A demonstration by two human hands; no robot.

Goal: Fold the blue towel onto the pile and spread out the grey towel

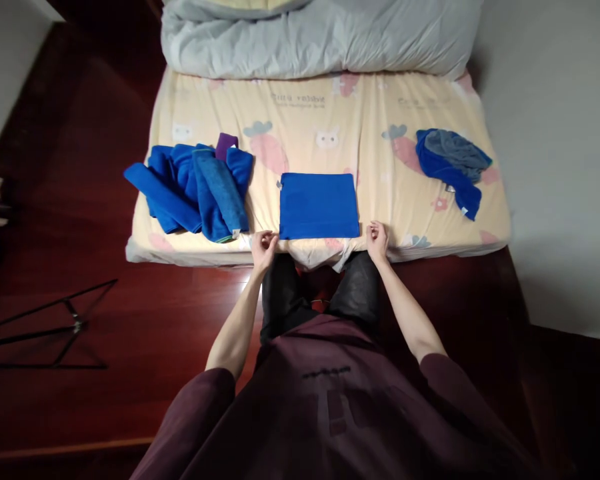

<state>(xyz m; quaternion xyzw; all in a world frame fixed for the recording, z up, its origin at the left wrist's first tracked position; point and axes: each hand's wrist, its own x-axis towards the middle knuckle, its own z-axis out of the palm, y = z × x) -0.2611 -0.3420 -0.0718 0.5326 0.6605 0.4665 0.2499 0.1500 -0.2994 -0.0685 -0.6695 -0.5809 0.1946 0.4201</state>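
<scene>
A blue towel (319, 206) lies flat as a neat rectangle near the front edge of the bed, with a small white tag (279, 184) at its upper left. My left hand (264, 249) rests by the towel's lower left corner, fingers loosely curled and apart; whether the thumb touches the cloth I cannot tell. To the right of the towel, and apart from it, my right hand (377, 241) is half curled at the bed edge with nothing in it.
On the left of the bed lies a heap of blue towels (180, 187) with a purple cloth (225, 145). A crumpled blue and grey towel (453, 163) sits at the right. Behind is a grey quilt (320, 43). Black tripod legs (55, 327) stand on the floor.
</scene>
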